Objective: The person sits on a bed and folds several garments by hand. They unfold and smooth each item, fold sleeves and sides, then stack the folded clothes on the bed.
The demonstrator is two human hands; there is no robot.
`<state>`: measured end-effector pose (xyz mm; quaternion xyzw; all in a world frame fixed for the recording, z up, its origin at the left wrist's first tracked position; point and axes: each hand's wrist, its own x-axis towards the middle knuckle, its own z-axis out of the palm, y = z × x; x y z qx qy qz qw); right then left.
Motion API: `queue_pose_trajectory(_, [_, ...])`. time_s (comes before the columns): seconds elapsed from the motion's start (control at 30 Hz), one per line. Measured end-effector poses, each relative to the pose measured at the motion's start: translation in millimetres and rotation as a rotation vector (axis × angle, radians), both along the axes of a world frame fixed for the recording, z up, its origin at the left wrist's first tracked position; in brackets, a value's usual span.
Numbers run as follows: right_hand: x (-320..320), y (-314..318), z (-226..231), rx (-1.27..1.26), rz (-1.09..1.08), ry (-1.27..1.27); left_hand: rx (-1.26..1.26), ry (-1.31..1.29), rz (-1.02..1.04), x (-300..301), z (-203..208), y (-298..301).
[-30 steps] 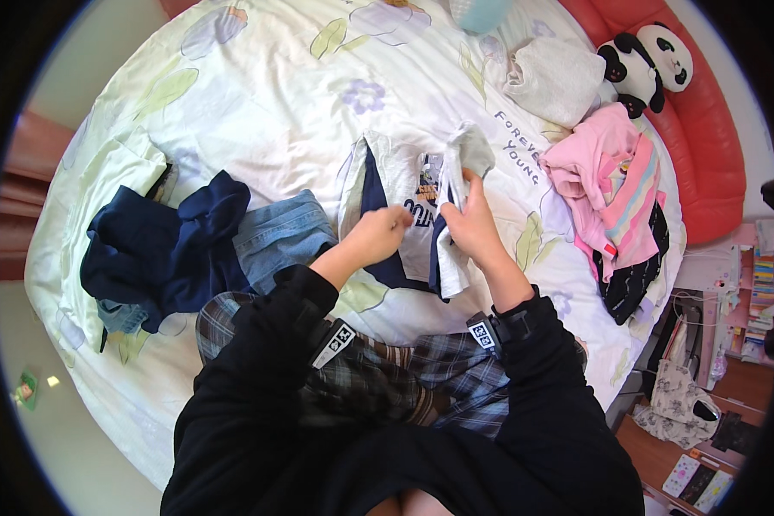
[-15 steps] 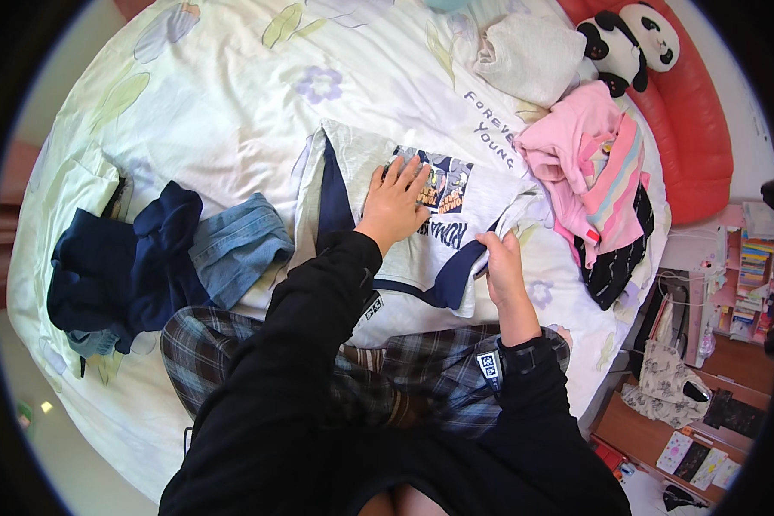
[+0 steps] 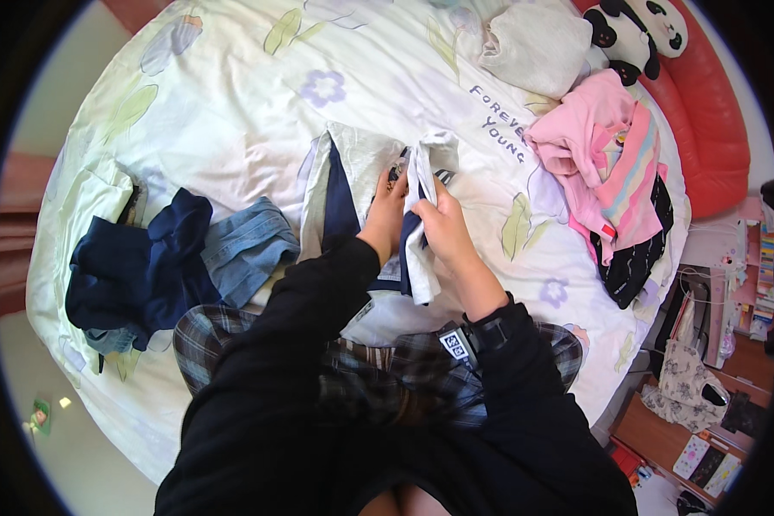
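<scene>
A light grey shirt with navy panels (image 3: 365,159) is spread on the bed before my crossed legs, its printed front now mostly covered. My left hand (image 3: 385,218) rests on the middle of it with fingers stretched out, their tips partly behind raised cloth. Closed around the shirt's right side, my right hand (image 3: 447,227) holds that side lifted and turned over toward the left hand. The folded-over strip stands up between the two hands, showing grey and navy.
To the left lie a navy garment (image 3: 112,271) and blue denim (image 3: 254,245). Pink clothing (image 3: 576,129) sits at the right over a black garment (image 3: 632,275). Farther back are a pale cloth bundle (image 3: 537,52) and a panda plush (image 3: 632,39). Patterned bedding (image 3: 232,103) lies underneath.
My right hand has carried the shirt's right side up and leftward, close to my left hand. The print is now largely covered. My left hand has stayed on the shirt.
</scene>
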<state>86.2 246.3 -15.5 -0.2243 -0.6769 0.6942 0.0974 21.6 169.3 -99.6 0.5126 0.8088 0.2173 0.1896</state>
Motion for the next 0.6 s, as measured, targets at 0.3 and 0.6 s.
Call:
queue_pose_trajectory(0.3, [-63.5,-57.1,-20.7,0.381,0.227,-0.16,-0.313,0.039,-0.445,30.9,38.6,-105.5])
queue_pose_trajectory(0.6, [-74.0,-64.1,-42.7,0.071,0.349,-0.313,-0.578,-0.539,-0.291,-4.0,123.5,-112.2])
